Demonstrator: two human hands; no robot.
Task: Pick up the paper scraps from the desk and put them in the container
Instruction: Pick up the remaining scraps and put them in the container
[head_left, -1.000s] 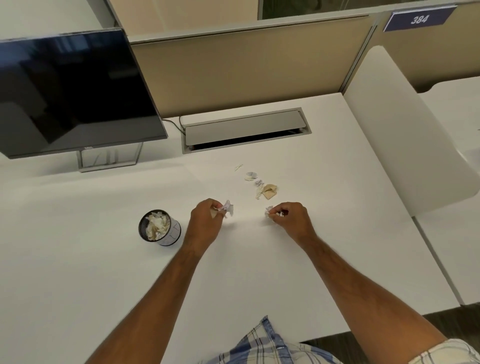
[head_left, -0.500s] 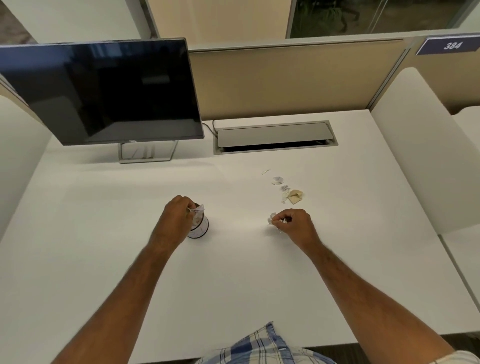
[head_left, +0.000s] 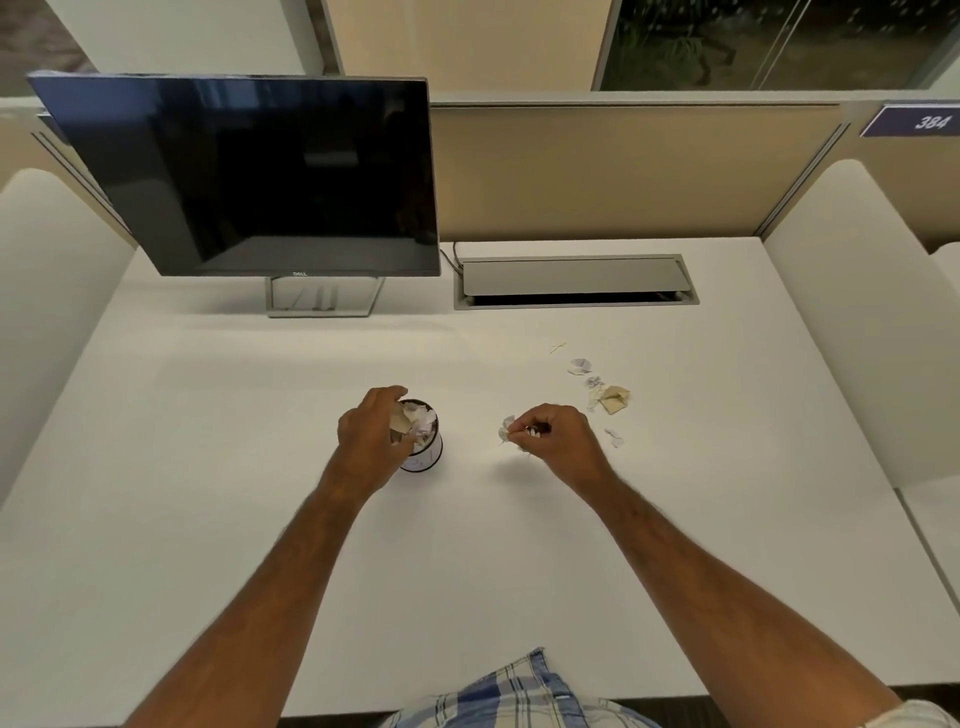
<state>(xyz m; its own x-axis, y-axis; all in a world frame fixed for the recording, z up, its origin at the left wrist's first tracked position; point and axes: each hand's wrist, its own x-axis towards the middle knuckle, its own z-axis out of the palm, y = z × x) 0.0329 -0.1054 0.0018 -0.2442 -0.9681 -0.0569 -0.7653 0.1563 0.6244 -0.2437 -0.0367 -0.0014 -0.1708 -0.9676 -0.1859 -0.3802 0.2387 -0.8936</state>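
White desk (head_left: 208, 467), matte and flat, bounded by rounded white side dividers (head_left: 857, 312) left and right and a beige fabric partition (head_left: 623, 171) at the back. Wide bare stretch on the near-left side and along the front edge. Back edge taken by a black Dell monitor (head_left: 249, 176) on an open metal frame stand and a grey hinged cable hatch (head_left: 574, 280), lid ajar.

Small cylindrical dark mesh container (head_left: 428, 452) upright mid-desk, packed with crumpled white and tan paper. Left hand (head_left: 371, 434) over its left rim, fingers curled and pinching a tan scrap (head_left: 399, 420) right at the opening. Right hand (head_left: 558, 436) well to the right of the container, knuckles up, fingers curled and pinching a crumpled white scrap (head_left: 505, 428) just above the desktop.

Loose scraps (head_left: 597, 387) strung in a line beyond and right of the right hand: a thin sliver, a white-lilac folded bit, a tan crumpled wad, one small white piece (head_left: 614, 437) just beside the right wrist. All irregular, torn-edged, lying flat or creased.

Blue plaid shirt (head_left: 519, 696) at the near edge.
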